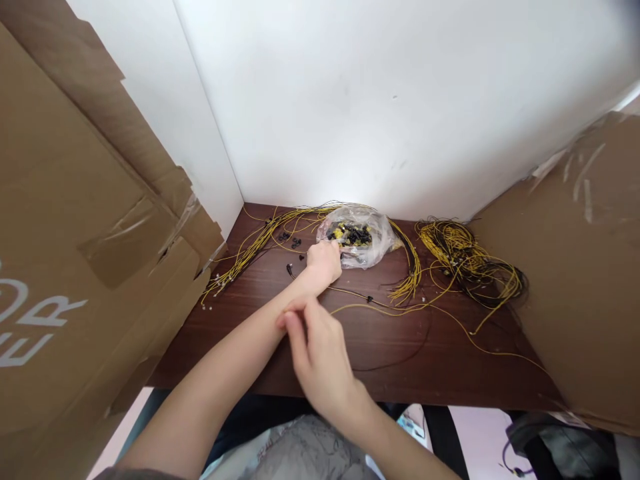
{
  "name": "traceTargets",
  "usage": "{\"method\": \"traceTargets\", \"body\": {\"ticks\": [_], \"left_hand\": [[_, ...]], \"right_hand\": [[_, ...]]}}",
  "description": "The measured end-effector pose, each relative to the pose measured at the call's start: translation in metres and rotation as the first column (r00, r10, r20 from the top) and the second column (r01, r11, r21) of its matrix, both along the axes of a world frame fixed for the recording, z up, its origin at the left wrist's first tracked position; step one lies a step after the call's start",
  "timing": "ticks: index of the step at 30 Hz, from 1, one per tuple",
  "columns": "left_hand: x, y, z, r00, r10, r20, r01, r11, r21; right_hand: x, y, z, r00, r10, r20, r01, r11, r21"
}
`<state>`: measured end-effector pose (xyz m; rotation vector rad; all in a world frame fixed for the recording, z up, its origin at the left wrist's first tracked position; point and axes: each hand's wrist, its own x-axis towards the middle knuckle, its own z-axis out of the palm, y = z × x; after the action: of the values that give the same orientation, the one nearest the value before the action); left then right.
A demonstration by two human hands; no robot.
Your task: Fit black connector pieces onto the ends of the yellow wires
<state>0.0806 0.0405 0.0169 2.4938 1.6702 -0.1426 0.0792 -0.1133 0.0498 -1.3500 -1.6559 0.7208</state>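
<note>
My left hand [324,261] reaches out to the front left edge of a clear plastic bag [381,243], its fingers curled and mostly hidden behind the back of the hand. Small black and yellow parts [354,233] fill the bag's opening. Closer to me, my right hand [323,347] is closed, thumb and forefinger brought together against my left wrist; whether anything is between them cannot be made out. A thin yellow wire [350,291] with a small black piece [369,299] on it runs rightward from beside my left hand.
A bundle of yellow and black wires [250,250] lies at the left, another [413,267] right of the bag. A tangled wire heap [463,260] sits farther right. Loose black parts [296,242] rest on the brown table [400,373]. Cardboard [75,220] flanks both sides; a white wall [375,100] stands behind.
</note>
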Motion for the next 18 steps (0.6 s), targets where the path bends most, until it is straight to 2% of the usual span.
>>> {"method": "traceTargets", "body": {"ticks": [2,3,7,9,11,14,16,18], "left_hand": [[0.0,-0.001,0.001,1.0,0.005,-0.005,-0.005,1.0,-0.003],[0.0,-0.001,0.001,1.0,0.005,-0.007,-0.005,1.0,-0.004],[0.002,-0.001,0.002,1.0,0.01,-0.013,-0.01,1.0,-0.019],[0.005,0.0,0.002,0.999,0.024,-0.022,-0.025,0.999,-0.033],[0.008,0.0,0.001,0.998,0.044,-0.035,-0.046,0.998,-0.043],[0.013,0.0,0.001,0.995,0.082,-0.061,-0.085,0.995,-0.055],[0.015,0.0,0.002,0.992,0.103,-0.077,-0.108,0.992,-0.059],[0.017,-0.001,0.001,0.99,0.112,-0.083,-0.117,0.991,-0.058]], "right_hand": [[-0.004,-0.006,0.0,0.996,0.089,-0.027,-0.089,0.996,0.015],[-0.003,-0.006,0.0,0.996,0.086,-0.033,-0.086,0.996,0.015],[0.007,0.006,-0.001,0.99,-0.134,0.043,0.133,0.991,0.025],[0.007,0.009,-0.003,0.98,-0.165,0.111,0.156,0.984,0.085],[0.0,0.004,-0.004,0.981,-0.115,0.155,0.094,0.986,0.141],[-0.013,-0.011,-0.003,0.988,0.034,0.149,-0.061,0.981,0.182],[-0.016,-0.021,-0.002,0.985,0.159,0.063,-0.168,0.97,0.178],[-0.011,-0.025,-0.002,0.974,0.214,-0.069,-0.202,0.968,0.15]]}}
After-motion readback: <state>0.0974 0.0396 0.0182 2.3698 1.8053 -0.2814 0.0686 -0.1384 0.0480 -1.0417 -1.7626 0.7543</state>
